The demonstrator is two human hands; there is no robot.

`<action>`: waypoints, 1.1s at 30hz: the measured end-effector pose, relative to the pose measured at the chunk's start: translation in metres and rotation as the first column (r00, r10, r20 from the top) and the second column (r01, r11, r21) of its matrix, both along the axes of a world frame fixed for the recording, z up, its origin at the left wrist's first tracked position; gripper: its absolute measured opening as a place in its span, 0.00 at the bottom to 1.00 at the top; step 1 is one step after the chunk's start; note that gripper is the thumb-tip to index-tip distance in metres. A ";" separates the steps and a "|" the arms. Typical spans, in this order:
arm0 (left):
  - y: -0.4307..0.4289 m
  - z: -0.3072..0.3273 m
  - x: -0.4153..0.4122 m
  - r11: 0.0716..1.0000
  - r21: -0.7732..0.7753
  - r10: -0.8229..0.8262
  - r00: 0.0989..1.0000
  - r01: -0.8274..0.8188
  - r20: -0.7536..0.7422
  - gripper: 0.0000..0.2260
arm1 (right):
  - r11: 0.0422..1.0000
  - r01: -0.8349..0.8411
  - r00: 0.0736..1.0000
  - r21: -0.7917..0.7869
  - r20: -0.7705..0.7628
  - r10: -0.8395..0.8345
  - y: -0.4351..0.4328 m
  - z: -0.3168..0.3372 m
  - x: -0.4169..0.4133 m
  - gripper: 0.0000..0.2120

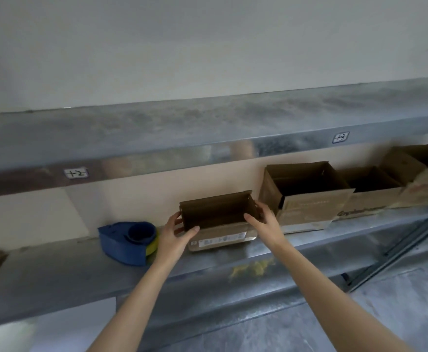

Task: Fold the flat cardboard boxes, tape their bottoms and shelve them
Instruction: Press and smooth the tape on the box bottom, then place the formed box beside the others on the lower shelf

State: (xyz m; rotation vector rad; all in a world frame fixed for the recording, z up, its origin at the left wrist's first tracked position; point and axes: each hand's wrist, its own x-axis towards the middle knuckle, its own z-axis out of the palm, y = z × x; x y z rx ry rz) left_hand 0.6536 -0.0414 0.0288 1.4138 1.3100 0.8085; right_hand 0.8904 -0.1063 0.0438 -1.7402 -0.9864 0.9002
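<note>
Gripping the small open cardboard box [218,236] by its ends, the left hand [173,233] and right hand [265,221] clamp fingers and thumbs over its walls, probably to square it up. It sits mid-frame on the metal shelf [55,275], between the blue tape dispenser [124,246] and the larger boxes [309,204].

On the lower shelf [55,273] a row runs left to right: tape dispenser [126,242], small box [220,224], second box [306,196], third box [370,191], fourth box [421,174]. The left hand [174,237] grips the small box's left end, the right hand [266,222] its right end. The upper shelf [182,138] runs above the row, and the wall [136,199] stands behind it.
</note>
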 end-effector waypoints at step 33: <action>0.013 -0.005 0.047 0.998 0.042 -0.038 0.984 0.046 -0.176 0.31 | 0.955 -0.290 0.857 0.055 0.459 0.234 0.040 0.042 0.013 0.23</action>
